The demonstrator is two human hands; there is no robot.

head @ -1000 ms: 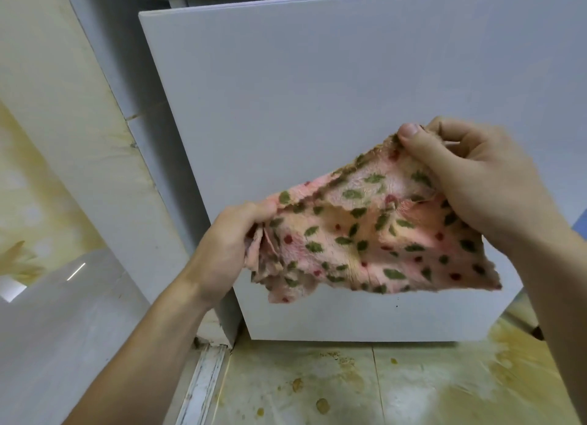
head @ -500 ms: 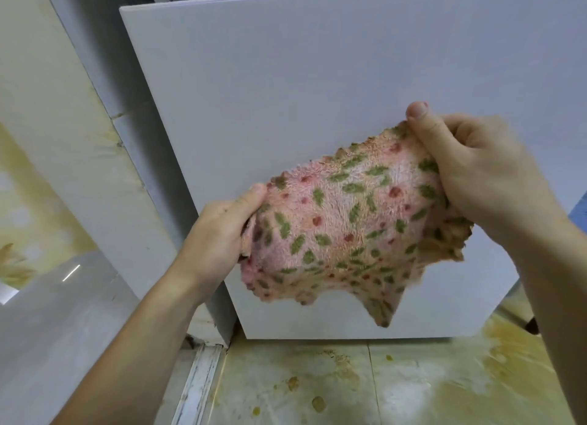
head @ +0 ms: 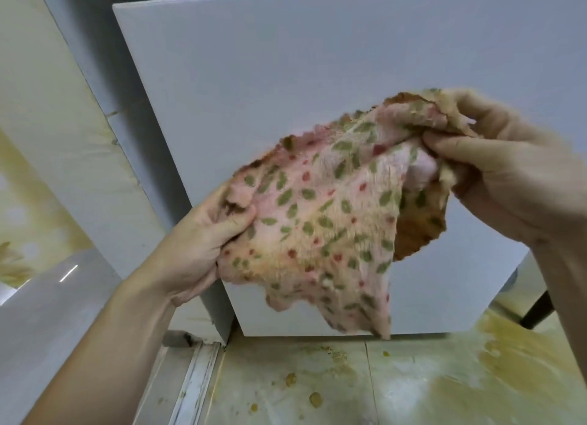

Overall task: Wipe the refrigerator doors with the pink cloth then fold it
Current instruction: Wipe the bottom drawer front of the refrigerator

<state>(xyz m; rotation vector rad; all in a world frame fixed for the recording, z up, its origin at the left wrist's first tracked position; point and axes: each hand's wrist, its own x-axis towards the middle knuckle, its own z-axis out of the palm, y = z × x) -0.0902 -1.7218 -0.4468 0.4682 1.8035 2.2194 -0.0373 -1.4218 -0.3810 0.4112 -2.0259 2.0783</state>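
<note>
A pink cloth [head: 320, 227] with green leaf and red dot print hangs in the air in front of the white lower refrigerator door [head: 286, 75]. My left hand [head: 203, 243] pinches its lower-left corner between thumb and fingers. My right hand [head: 495, 167] grips the bunched upper-right end, with the thumb pressed on the fabric. The cloth stretches slantwise between both hands, and a loose flap droops toward the floor. Part of its orange-tinted back side shows below my right hand.
The fridge's grey side panel [head: 104, 84] and a cream wall [head: 41, 113] lie to the left. A stained tiled floor [head: 381, 386] with small crumbs lies below. A metal door track [head: 193, 383] runs at lower left. A dark leg [head: 536, 307] stands at the right.
The cloth has opened out wider between my hands. My right hand moved right and turned, regripping the upper end. A flap now hangs lower toward the floor.
</note>
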